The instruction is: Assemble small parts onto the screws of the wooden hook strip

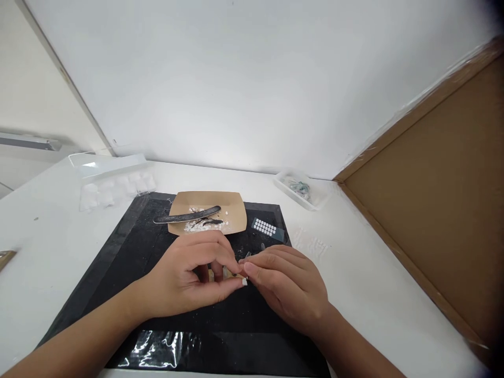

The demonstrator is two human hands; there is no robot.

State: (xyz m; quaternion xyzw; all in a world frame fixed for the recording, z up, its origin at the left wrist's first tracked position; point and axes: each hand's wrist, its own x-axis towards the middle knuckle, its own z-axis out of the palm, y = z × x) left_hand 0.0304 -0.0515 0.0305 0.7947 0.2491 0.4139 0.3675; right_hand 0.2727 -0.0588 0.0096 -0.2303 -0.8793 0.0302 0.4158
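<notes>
Fingers [220, 260] of the left hand [185, 278] curl inward, thumb stretched toward the right, and meet the fingertips of the right hand [287, 291] over the middle of the black mat [118, 262]. Between them sits a small pale nail tip [244, 282] — it shows white at the end of the left thumb, with the right index finger pressed against it. Whether either hand actually pinches it, or merely touches it, I cannot tell; both hands are closed down to a narrow gap there, fingers bent rather than spread. A thin dark tool tip [248, 254] pokes up just behind the right knuckles, too hidden to name.

Everything else lies about the mat. At its far edge, just beyond the hands, stands a brown paper tray [236, 205] holding white chips [202, 224], with a long dark nail file [187, 215] laid across it and sticking out over the tray's left rim. Beside the tray on the right, still on the mat, lies a small dark card of white dots [268, 228]. Off the mat's far left corner rests a clear plastic compartment box [114, 184] with its lid open. Off the far right corner — well apart from the hands — sits a small clear dish [303, 191] with something greenish inside. The mat's near edge shows crinkled glossy film [157, 349]. A brown cork board [433, 210] leans at the right of the white table [374, 278].
</notes>
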